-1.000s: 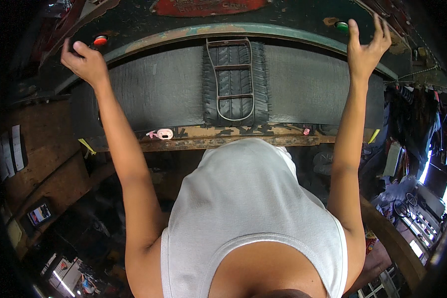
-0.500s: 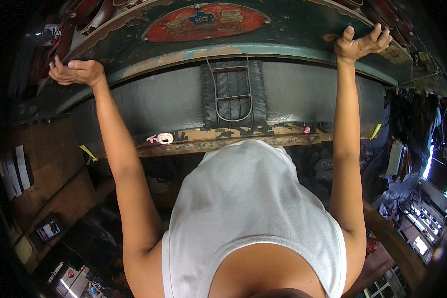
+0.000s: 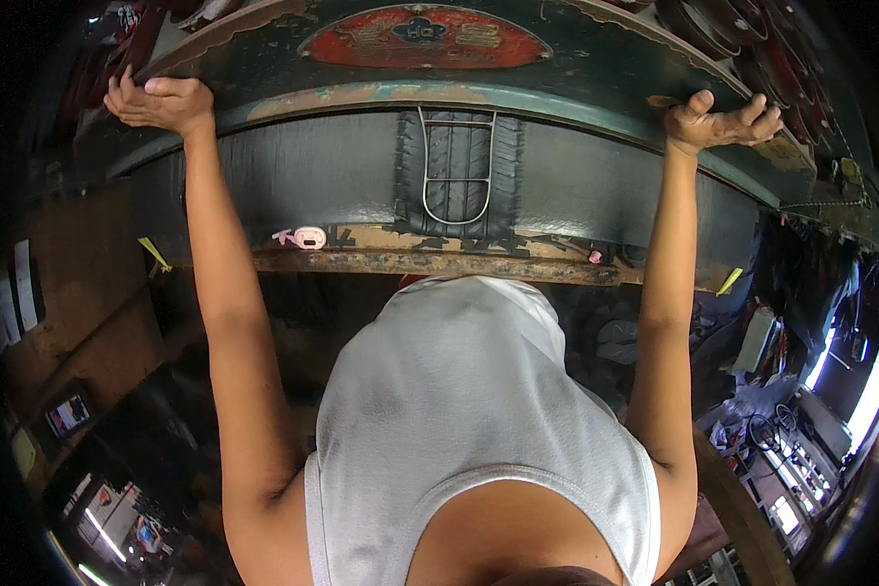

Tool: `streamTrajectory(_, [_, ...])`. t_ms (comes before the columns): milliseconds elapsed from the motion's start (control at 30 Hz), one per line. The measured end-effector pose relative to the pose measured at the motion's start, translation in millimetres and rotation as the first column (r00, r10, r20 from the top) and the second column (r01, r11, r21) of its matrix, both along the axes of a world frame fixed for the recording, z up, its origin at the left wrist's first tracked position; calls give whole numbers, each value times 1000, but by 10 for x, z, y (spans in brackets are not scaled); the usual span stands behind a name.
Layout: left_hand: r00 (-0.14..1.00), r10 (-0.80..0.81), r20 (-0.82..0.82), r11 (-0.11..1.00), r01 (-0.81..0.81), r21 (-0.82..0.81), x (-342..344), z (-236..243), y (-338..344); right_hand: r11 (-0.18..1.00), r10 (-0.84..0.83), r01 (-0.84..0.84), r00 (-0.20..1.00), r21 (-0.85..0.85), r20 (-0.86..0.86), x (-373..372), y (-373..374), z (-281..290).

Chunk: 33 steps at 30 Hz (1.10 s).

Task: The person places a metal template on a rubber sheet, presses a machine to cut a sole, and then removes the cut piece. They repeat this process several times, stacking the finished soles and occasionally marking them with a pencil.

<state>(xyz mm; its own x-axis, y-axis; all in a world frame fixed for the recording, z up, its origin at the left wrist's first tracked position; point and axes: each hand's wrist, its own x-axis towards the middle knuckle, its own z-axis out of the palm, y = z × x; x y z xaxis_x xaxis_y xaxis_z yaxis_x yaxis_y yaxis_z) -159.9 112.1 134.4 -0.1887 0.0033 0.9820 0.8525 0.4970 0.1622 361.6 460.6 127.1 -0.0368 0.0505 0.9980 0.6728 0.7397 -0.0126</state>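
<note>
My left hand is up against the left end of a dark green metal beam, its fingers stretched outward. At the beam's right end rests my right hand, with its fingers spread. Neither hand holds anything that I can see. A red oval plate with raised lettering is fixed on the beam. Below it, a shiny dark sheet spans the width between my arms. A strip of black tyre-like tread runs down its middle. A thin metal wire frame with crossbars lies over or hangs before the tread.
A worn ledge in front of me carries a pink-and-white device, a small pink object and black scraps. Yellow ties hang at both sides. Dark red machine parts stand behind the beam. A lit screen is at lower left.
The view has shifted slightly. Both hands stay at the beam's ends, nearly unchanged. The wire frame leaned left before and now sits straighter over the tread.
</note>
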Motion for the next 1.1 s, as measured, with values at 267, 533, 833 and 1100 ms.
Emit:
streamTrajectory(267, [999, -18, 26, 999, 19, -35, -3, -23, -61, 1000, 12, -12, 1000, -2, 24, 47, 26, -54])
streamTrajectory(533, [999, -37, 32, 997, 39, -64, -37, -52, -120, 999, 12, -11, 1000, -34, 18, 55, 6, -98])
streamTrajectory(833, [998, -38, 42, 997, 41, -70, -40, -78, -151, 999, 42, -41, 999, -18, 21, 75, 42, -102])
streamTrajectory(1100, [998, -36, 47, 994, 40, -99, -30, -80, -207, 996, 66, -66, 998, -53, 12, 91, -6, -102])
